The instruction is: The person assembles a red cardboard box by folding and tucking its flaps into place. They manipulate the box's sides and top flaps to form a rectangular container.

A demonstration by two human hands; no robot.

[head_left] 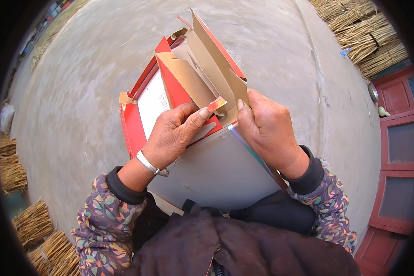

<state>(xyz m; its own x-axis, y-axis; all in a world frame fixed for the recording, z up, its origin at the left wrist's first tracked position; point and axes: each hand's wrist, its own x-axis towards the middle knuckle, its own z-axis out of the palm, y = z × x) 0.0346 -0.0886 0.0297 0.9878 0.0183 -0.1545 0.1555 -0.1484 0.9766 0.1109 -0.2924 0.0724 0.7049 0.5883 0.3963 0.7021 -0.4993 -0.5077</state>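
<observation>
A red cardboard box [172,85] with bare brown inner faces lies in front of me, its flaps folded up and partly torn. My left hand [172,129], a silver bangle at its wrist, is closed with the thumb on a narrow brown flap [191,83]. Tall and brown, the right side flap [218,62] is pinched between the thumb and fingers of my right hand [271,126]. Between the red edges shows a white panel [152,103] with a small line drawing. The near side is a plain grey-white face [211,170], resting against my lap.
Grey concrete floor [110,50] stretches around the box. Bundles of dry stalks [368,39] lie at the far right, with more stalk bundles [34,225] along the left. A red door frame with panes [386,198] stands on the right.
</observation>
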